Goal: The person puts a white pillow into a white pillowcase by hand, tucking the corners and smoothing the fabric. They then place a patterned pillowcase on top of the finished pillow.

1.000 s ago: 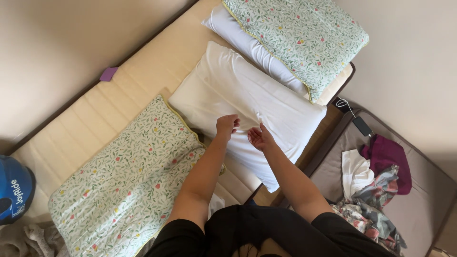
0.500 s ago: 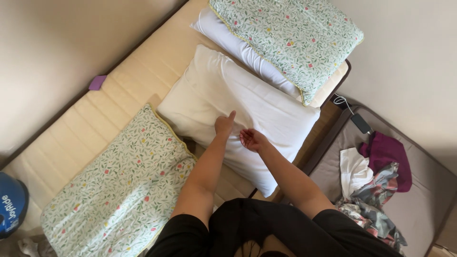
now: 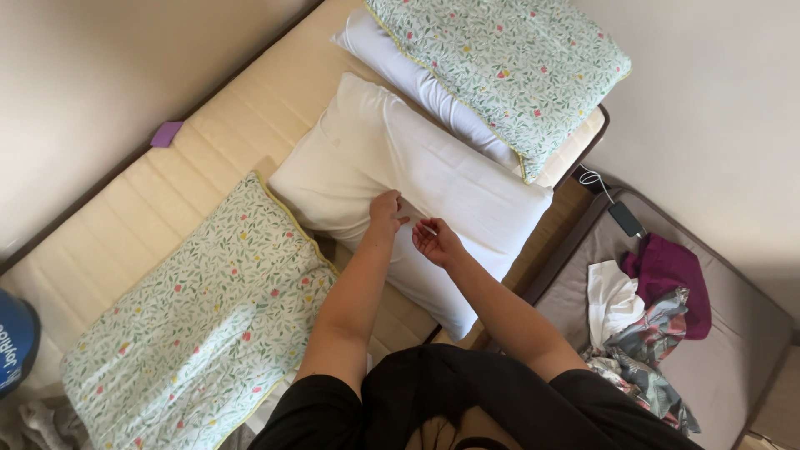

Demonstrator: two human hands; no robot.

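Note:
A plain white pillow (image 3: 392, 158) lies across the cream mattress (image 3: 208, 158) in front of me. My left hand (image 3: 385, 210) presses on the near side of this pillow with its fingers bunched in the fabric. Just to the right, my right hand (image 3: 433, 240) hovers over the pillow, palm turned up, pinching a small thin white thing between thumb and finger; what it is I cannot tell. Both hands are a few centimetres apart.
A floral green pillow (image 3: 200, 325) lies at the near left. Another floral pillow (image 3: 508, 67) rests on a second white pillow (image 3: 417, 79) at the far end. A purple block (image 3: 166, 133) sits by the wall. Right: grey mattress (image 3: 733, 358) with clothes (image 3: 650, 317), phone (image 3: 625, 218).
The view has shifted a little while my hands stayed together on the white pillow's near side. My right hand has turned palm up and drawn slightly away from the left.

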